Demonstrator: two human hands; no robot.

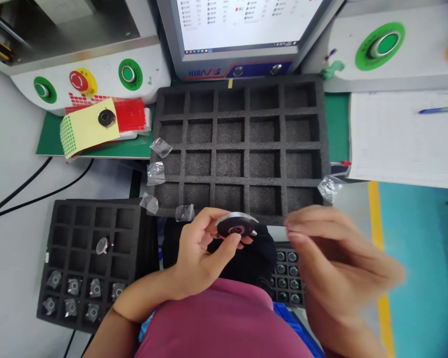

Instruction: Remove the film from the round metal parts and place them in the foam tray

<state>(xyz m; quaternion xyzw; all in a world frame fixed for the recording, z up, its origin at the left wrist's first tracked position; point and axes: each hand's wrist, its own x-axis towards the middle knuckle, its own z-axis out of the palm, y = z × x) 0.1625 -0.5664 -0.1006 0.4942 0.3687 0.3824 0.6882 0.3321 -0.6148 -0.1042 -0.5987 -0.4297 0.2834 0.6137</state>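
My left hand (205,253) grips a round watch case (236,226) with a silver rim, its dark back turned up under my thumb. My right hand (332,253) is smeared by motion to the right of it, thumb and fingertips pinched together near the front right corner of the black foam tray (246,146). Whatever sits between those fingertips, if anything, is too blurred to tell. The two hands are apart from each other. Pieces of clear film (185,213) cling along the tray's left and front edges, and another clear film (330,188) hangs at its right.
At lower left a second foam tray (144,219) holds several film-wrapped round parts and one unwrapped watch case (102,245). A third tray (288,271) shows beneath my right hand. A dark round part (106,118) lies on yellow paper (89,130). Behind stand a monitor (242,25) and button panels.
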